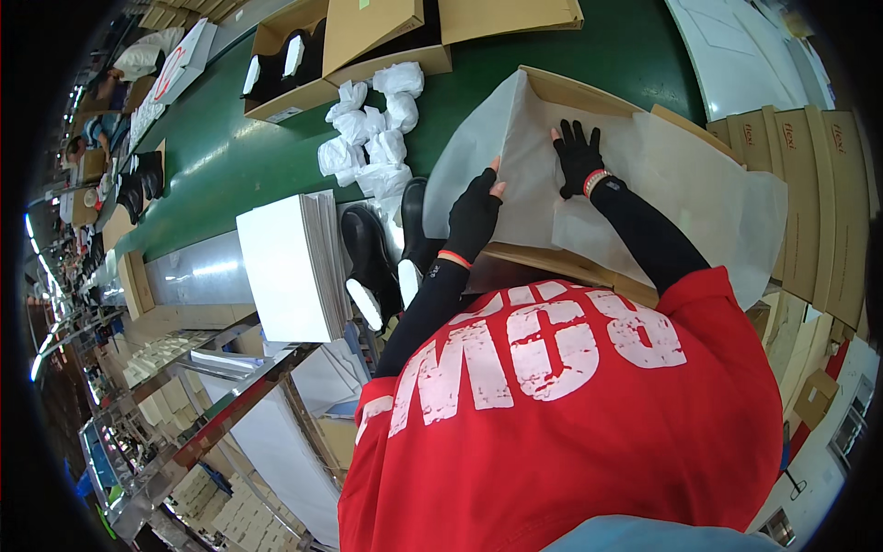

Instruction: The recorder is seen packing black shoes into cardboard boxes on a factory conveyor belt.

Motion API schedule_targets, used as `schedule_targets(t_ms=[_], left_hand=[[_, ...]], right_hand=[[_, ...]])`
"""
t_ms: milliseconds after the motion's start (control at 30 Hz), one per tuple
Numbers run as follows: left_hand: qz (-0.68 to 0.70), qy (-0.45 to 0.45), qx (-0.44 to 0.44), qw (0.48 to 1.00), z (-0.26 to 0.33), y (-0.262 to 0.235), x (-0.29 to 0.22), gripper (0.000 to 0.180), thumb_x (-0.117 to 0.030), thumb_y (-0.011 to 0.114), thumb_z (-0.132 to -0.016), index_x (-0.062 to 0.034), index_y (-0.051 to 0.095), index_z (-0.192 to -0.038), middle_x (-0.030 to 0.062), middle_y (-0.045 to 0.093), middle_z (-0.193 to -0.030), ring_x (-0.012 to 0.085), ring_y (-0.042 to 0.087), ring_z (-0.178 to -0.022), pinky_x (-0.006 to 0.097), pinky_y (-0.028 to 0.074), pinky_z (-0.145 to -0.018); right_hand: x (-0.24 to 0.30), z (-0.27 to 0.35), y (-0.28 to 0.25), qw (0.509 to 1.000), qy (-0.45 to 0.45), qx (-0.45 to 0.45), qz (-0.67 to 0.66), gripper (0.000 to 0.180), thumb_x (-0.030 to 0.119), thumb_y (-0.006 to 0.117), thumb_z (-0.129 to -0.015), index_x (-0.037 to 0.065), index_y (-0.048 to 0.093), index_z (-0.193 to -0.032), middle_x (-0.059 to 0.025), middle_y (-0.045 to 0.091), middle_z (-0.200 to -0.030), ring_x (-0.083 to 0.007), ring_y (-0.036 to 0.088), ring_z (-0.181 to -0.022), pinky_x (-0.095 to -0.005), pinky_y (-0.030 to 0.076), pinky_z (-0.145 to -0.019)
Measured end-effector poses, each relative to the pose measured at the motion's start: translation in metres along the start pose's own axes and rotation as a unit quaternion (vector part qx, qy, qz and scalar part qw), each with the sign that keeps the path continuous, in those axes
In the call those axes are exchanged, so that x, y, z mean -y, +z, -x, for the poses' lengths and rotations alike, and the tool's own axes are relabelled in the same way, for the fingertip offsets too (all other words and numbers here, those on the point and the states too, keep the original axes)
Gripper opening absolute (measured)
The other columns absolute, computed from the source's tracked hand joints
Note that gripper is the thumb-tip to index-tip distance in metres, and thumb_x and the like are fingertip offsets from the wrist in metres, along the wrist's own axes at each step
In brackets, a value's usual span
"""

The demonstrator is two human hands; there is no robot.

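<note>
An open brown cardboard box (pixel 572 92) lies in front of me, lined with large sheets of translucent white tissue paper (pixel 676 198) that spill over its sides. My right hand (pixel 579 158), in a black fingerless glove, lies flat on the paper inside the box with its fingers spread. At the box's left side, my left hand (pixel 474 216) is closed on the tissue paper along the edge; its fingers are partly hidden. Just left of that hand stand two black boots (pixel 370 258) with white paper at their lower ends.
White paper bundles (pixel 372 138) lie on the green table (pixel 248 147). Behind them stands an open box of black boots (pixel 294 106). White sheets (pixel 292 267) are stacked at left; brown boxes (pixel 800 202) line the right. Another boot pair (pixel 138 184) sits farther left.
</note>
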State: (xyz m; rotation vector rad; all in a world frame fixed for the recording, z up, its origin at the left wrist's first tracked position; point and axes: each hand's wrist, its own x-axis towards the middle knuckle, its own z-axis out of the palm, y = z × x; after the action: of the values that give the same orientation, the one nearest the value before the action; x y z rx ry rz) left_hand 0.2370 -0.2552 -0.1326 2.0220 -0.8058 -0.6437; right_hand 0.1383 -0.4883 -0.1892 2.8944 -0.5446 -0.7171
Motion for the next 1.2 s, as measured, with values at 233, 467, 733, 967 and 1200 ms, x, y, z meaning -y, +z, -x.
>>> schedule_targets(t_ms=[233,467,733,967,1200], left_hand=[[0.005,0.053,-0.087,0.995,0.011,0.019,0.012,0.043,-0.027,0.056,-0.093,-0.0186,0.05,-0.135,0.0124,0.064,-0.108,0.0312,0.064,-0.09,0.038,0.049,-0.075],[-0.037,0.04,-0.069,0.996,0.016,0.011,0.016,0.048,-0.031,0.056,-0.092,-0.0191,0.046,-0.138,0.0158,0.064,-0.105,0.0344,0.063,-0.09,0.041,0.048,-0.075],[0.023,0.008,-0.197,0.98,0.139,-0.14,0.002,0.064,-0.009,0.069,-0.08,-0.0032,0.042,-0.138,0.0158,0.058,-0.117,0.025,0.061,-0.1,0.034,0.049,-0.084],[0.002,-0.177,-0.163,0.971,0.221,-0.14,0.066,0.082,-0.024,0.078,-0.072,-0.0015,0.038,-0.139,0.0231,0.058,-0.123,0.0309,0.058,-0.113,0.037,0.047,-0.091],[-0.078,-0.225,-0.31,0.92,0.203,-0.209,0.064,0.042,-0.037,0.068,-0.084,0.0044,0.063,-0.086,0.0107,0.06,-0.065,0.0127,0.058,-0.063,0.03,0.044,-0.057]], right_hand=[[0.002,0.029,0.01,0.999,-0.027,0.002,-0.047,0.137,0.056,0.086,-0.039,0.005,0.02,-0.148,-0.0226,0.018,-0.152,-0.0421,0.016,-0.141,-0.0709,0.013,-0.104],[0.019,0.044,0.028,0.998,-0.037,-0.04,-0.031,0.129,0.055,0.084,-0.048,0.003,0.02,-0.146,-0.0231,0.022,-0.15,-0.0414,0.019,-0.14,-0.0673,0.015,-0.106],[0.027,0.061,-0.002,0.996,-0.045,0.081,-0.014,0.145,0.062,0.083,-0.043,0.003,0.005,-0.15,-0.0248,0.006,-0.154,-0.0435,0.008,-0.142,-0.0708,0.014,-0.104],[0.028,0.064,-0.01,0.977,-0.079,-0.038,-0.195,0.128,0.06,0.076,-0.062,0.005,0.002,-0.15,-0.0255,0.01,-0.154,-0.0427,0.01,-0.142,-0.0683,0.016,-0.104],[0.043,0.091,-0.065,0.914,-0.204,-0.139,-0.322,0.096,0.04,0.075,-0.076,0.009,0.02,-0.149,-0.0173,0.03,-0.15,-0.0342,0.023,-0.141,-0.0518,0.023,-0.11]])
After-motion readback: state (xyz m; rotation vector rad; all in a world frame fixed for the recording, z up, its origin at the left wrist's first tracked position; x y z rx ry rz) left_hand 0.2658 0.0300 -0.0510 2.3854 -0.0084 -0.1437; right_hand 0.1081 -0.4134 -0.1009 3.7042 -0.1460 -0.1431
